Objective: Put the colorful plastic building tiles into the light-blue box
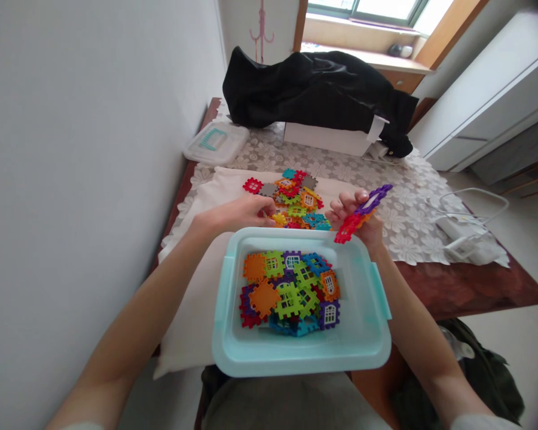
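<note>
My left hand (251, 213) is closed at the left edge of a loose pile of plastic interlocking building tiles (296, 211), its fingertips pinching a yellow tile (278, 220). To the right of the pile, my right hand (350, 213) grips a joined group of interlocking tiles (366, 207) in purple, red and orange, held tilted above the box's far right corner. Below both hands stands a light teal plastic box (365, 334). Inside it, mostly on the left, lie more tiles (289, 298) in green, orange, blue, purple and red, several with white window inserts.
A clear lid (217, 143) with a teal handle lies at the back left, near the wall. Black cloth (314, 89) covers a white box (325, 140) at the back. A white device (466, 239) with a cable sits on the lace tablecloth (412, 224) at right.
</note>
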Available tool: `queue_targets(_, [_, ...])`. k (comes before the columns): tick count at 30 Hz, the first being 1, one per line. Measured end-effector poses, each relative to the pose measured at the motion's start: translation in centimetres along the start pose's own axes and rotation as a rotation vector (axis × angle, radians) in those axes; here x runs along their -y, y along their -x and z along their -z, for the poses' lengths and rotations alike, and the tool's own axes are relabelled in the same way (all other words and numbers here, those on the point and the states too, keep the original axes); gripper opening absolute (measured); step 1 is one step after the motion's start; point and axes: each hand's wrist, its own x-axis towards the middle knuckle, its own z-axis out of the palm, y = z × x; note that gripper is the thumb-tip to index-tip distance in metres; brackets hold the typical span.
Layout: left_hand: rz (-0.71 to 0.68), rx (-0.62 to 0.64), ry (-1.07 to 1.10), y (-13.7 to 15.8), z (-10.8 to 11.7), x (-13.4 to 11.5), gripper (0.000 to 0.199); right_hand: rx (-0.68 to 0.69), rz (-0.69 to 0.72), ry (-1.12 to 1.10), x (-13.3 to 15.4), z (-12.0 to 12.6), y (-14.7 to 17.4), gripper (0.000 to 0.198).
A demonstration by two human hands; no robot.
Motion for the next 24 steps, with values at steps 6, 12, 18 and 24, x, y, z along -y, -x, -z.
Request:
queue_targets(6, [-0.049,-0.177,-0.039,1.0,2.1,-0.4,0.033,-0.016,-0.016,0.015,-0.6,-0.4,-0.1,0.046])
queue_targets(12, [-0.065,-0.486,0.005,3.4,4.3,-2.6,0.033,-0.046,-0.018,-0.033,-1.0,-0.6,-0.5,0.045])
queue_targets(18, [-0.224,-0.598,0.182,5.9,3.6,-7.2,0.033,-0.025,0.021,0.063,-1.2,-0.2,-0.6,0.041])
queue_targets(24, [-0.240,-0.086,0.127,5.8,1.9,-9.6,0.028,-0.053,-0.027,-0.036,-0.9,0.2,-0.5,0.041])
